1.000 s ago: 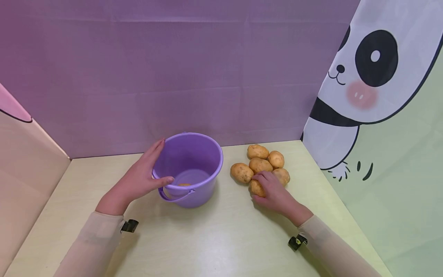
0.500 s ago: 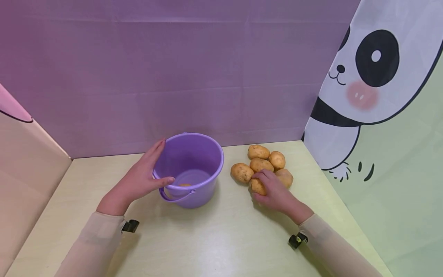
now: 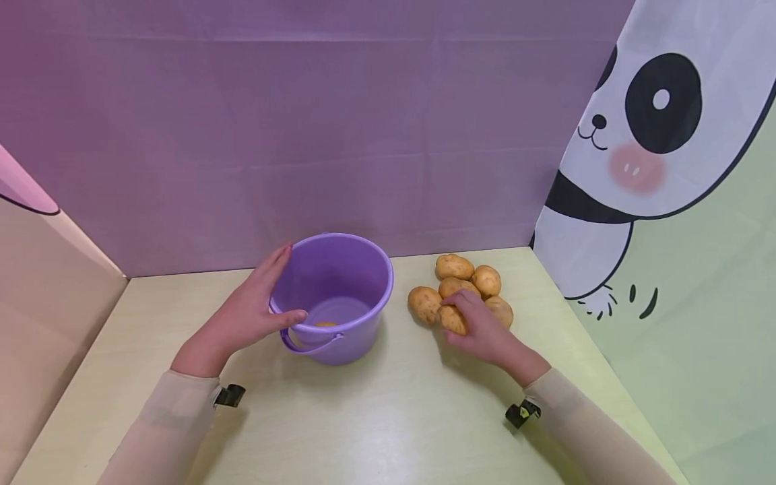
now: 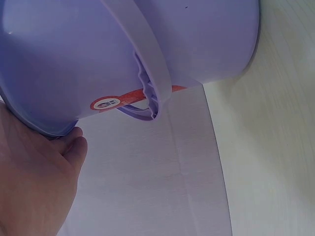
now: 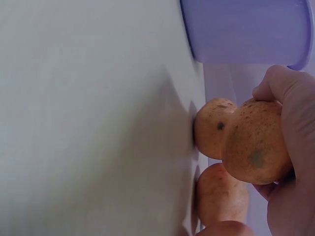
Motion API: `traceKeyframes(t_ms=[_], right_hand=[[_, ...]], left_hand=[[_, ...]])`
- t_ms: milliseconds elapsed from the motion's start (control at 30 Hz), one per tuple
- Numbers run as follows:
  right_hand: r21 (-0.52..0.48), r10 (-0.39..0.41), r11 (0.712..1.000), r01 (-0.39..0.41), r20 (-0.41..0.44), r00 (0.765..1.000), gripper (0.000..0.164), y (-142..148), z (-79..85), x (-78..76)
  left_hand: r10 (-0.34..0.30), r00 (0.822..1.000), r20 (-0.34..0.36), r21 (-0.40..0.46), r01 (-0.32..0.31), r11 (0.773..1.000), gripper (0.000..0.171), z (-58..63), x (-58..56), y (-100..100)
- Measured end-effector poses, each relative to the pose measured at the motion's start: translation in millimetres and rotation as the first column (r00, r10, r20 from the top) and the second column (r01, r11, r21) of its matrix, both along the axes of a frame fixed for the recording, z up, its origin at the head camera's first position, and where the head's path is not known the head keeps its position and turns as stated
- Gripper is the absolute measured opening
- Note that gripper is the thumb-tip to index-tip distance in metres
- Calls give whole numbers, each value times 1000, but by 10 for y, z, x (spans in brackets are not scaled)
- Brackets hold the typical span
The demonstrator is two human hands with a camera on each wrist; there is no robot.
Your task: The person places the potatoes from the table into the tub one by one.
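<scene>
A: Why is the left hand (image 3: pixel 245 316) gripping the purple bucket (image 3: pixel 358 340) at mid-frame?

B: Probably for steadiness: the thumb is crossing its edge, the fingers are bracing its left side, and the bucket is standing upright on the table (image 3: pixel 376 417).

A: And the right hand (image 3: pixel 481 333)?

B: Right of centre, it is holding a potato (image 3: pixel 451 320) between thumb and fingers, apparently just off the table. Five other potatoes (image 3: pixel 424 304) are clustering around it, presumably for easy reach.
</scene>
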State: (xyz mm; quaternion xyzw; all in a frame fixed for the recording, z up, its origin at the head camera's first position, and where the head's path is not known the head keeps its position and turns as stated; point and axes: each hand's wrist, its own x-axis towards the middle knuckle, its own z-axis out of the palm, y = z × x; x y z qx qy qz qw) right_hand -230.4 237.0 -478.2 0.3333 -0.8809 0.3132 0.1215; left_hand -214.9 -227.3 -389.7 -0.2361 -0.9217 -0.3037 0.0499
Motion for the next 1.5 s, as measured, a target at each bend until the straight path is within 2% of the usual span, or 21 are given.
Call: traceKeyframes(t_ms=[167, 533, 967, 1300, 1500], right_hand=[[8, -7, 1000, 7, 48, 999, 47, -32, 110, -15], [-45, 40, 998, -39, 32, 999, 45, -121, 319, -79], [-115, 71, 992, -58, 118, 990, 43, -235, 612, -160], [-165, 51, 986, -20, 187, 981, 45, -356, 790, -252], [-175, 47, 984, -15, 177, 983, 43, -406, 872, -267]], left_hand=[[1, 1000, -6, 4, -1, 1000, 119, -8, 10, 1], [1, 1000, -8, 6, -1, 1000, 120, -23, 38, 11], [1, 1000, -6, 8, -1, 1000, 120, -22, 60, 21], [15, 1000, -3, 6, -15, 1000, 122, -28, 81, 10], [14, 1000, 5, 13, -15, 1000, 121, -26, 107, 17]])
